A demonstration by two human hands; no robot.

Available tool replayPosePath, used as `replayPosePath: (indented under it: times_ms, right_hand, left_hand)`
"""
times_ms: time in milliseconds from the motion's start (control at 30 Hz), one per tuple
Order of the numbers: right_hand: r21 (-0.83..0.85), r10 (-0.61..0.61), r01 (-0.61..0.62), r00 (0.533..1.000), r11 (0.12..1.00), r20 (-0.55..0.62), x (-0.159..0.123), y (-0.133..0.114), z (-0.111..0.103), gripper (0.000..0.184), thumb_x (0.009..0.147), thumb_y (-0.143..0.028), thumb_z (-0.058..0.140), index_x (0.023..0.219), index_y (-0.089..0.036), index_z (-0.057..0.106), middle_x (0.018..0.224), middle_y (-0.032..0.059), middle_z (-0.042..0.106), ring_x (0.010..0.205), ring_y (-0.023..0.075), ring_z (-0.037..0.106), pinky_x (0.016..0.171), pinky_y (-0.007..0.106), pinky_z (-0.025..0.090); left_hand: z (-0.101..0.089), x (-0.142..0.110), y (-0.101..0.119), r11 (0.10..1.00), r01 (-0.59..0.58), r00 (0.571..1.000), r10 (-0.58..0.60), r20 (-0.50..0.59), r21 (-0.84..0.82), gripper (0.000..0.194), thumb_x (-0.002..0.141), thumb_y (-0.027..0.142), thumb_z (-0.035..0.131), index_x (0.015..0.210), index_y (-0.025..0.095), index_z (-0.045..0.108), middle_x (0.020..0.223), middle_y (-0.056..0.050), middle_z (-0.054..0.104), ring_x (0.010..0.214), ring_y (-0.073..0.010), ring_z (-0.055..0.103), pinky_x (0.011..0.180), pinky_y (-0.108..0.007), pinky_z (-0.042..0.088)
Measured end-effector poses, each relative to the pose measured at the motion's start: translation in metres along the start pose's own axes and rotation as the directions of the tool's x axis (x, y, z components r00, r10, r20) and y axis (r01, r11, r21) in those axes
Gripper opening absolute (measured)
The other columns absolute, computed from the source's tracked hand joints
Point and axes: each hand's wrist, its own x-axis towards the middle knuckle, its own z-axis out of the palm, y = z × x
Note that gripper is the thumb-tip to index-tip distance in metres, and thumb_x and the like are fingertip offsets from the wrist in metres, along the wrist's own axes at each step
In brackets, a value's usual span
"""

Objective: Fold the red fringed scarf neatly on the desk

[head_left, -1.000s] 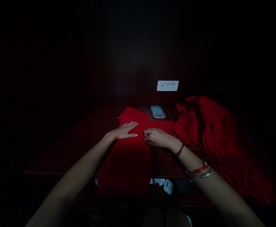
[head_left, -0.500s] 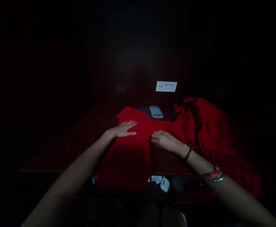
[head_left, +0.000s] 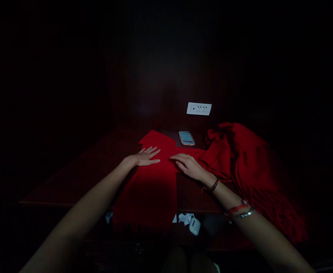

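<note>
Press left hand (head_left: pixel 145 157), spread flat, onto red scarf (head_left: pixel 146 193) directly under palm. With right hand (head_left: pixel 189 165) loosely curved, thumb apart (contact unclear), smooth lightly away from left hand; avoid tugging bunched red cloth (head_left: pixel 248 151) on worktop (head_left: pixel 78 170) right of right hand.

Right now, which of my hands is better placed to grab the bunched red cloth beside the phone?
Probably your right hand: it is nearer the bunched red cloth and appears to grip nothing. Your left hand lies farther away, spread on the flat red cloth.
</note>
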Motion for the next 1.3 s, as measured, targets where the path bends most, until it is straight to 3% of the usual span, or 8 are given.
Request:
replayPosePath:
  times_ms: [67,267,467,667,833,933,1100,1300]
  right_hand:
    - [-0.007,0.105,-0.105,0.994,0.994,-0.038,0.016,0.001,0.008,0.04,0.082,-0.03,0.028,0.12,-0.018,0.033,0.12,0.0074,0.04,0.11,0.0156,0.033,0.09,0.034,0.027]
    - [-0.114,0.341,-0.321,0.882,0.94,0.325,0.031,0.009,0.033,0.064,0.074,-0.06,0.018,0.128,-0.025,0.014,0.135,0.0048,0.01,0.12,0.0292,0.009,0.092,0.049,0.012]
    - [-0.125,0.384,-0.363,0.869,0.924,0.314,0.026,0.011,0.034,0.066,0.072,-0.063,0.012,0.128,-0.028,0.009,0.135,0.0024,0.005,0.121,0.0285,0.004,0.093,0.048,0.009]
    - [-0.14,0.428,-0.405,0.826,0.903,0.367,0.028,0.01,0.034,0.071,0.068,-0.067,0.014,0.128,-0.029,0.007,0.135,0.0048,0.002,0.12,0.0294,0.003,0.093,0.049,0.007]
    - [-0.084,0.41,-0.401,0.888,0.912,0.211,0.025,0.012,0.03,0.071,0.068,-0.068,0.013,0.128,-0.029,0.009,0.135,0.0046,0.004,0.121,0.0284,0.002,0.091,0.051,0.009]
    - [-0.097,0.461,-0.451,0.868,0.887,0.182,0.026,0.015,0.03,0.072,0.069,-0.067,0.012,0.128,-0.026,0.007,0.135,0.0065,0.001,0.121,0.0277,0.0,0.091,0.051,0.008]
    - [-0.137,0.501,-0.488,0.783,0.862,0.368,0.027,0.017,0.031,0.071,0.071,-0.064,0.015,0.128,-0.023,0.011,0.134,0.0107,0.007,0.121,0.0276,0.003,0.091,0.051,0.005]
    - [-0.135,0.418,-0.407,0.906,0.903,0.068,0.051,-0.001,0.017,0.05,0.076,-0.046,0.033,0.115,-0.015,0.041,0.124,0.0143,0.032,0.114,0.0243,0.029,0.089,0.038,0.026]
  left_hand:
    - [0.0,0.0,-0.001,1.0,0.006,1.0,-0.006,0.005,0.001,0.071,0.071,0.064,0.023,0.128,0.023,0.01,0.134,-0.005,0.003,0.121,-0.0222,-0.002,0.095,-0.041,0.005]
    - [-0.017,-0.022,-0.023,0.997,0.039,0.999,-0.037,0.039,-0.059,0.08,0.066,0.064,0.033,0.128,0.023,0.007,0.134,-0.005,0.0,0.121,-0.022,0.0,0.096,-0.039,0.01]
    - [-0.027,-0.036,-0.033,0.974,0.203,0.967,-0.184,0.177,-0.098,0.094,0.049,0.063,0.053,0.127,0.026,0.015,0.134,-0.006,0.0,0.12,-0.0284,0.0,0.092,-0.043,0.019]
    - [-0.027,-0.036,-0.033,0.976,0.202,0.968,-0.186,0.168,-0.083,0.079,0.059,0.067,0.039,0.125,0.029,0.02,0.134,-0.004,0.007,0.12,-0.0271,0.007,0.091,-0.043,0.021]
    - [-0.024,-0.028,-0.037,0.978,0.204,0.977,-0.206,-0.062,-0.04,0.069,0.069,0.061,0.029,0.122,0.017,0.032,0.128,-0.011,0.03,0.115,-0.0216,0.027,0.092,-0.032,0.022]
    - [-0.014,-0.017,-0.036,0.964,0.266,0.938,-0.264,-0.223,-0.022,0.065,0.074,0.057,0.024,0.12,0.012,0.034,0.122,-0.014,0.037,0.111,-0.0212,0.033,0.09,-0.031,0.026]
    - [0.002,-0.007,-0.029,0.901,0.433,0.891,-0.428,-0.153,-0.002,0.066,0.071,0.059,0.027,0.125,0.022,0.024,0.131,-0.012,0.02,0.117,-0.0326,0.018,0.086,-0.049,0.024]
    - [-0.006,-0.009,-0.029,0.894,0.446,0.882,-0.448,-0.143,-0.046,0.059,0.072,0.058,0.023,0.125,0.031,0.023,0.135,-0.004,0.004,0.118,-0.0363,0.001,0.085,-0.058,0.015]
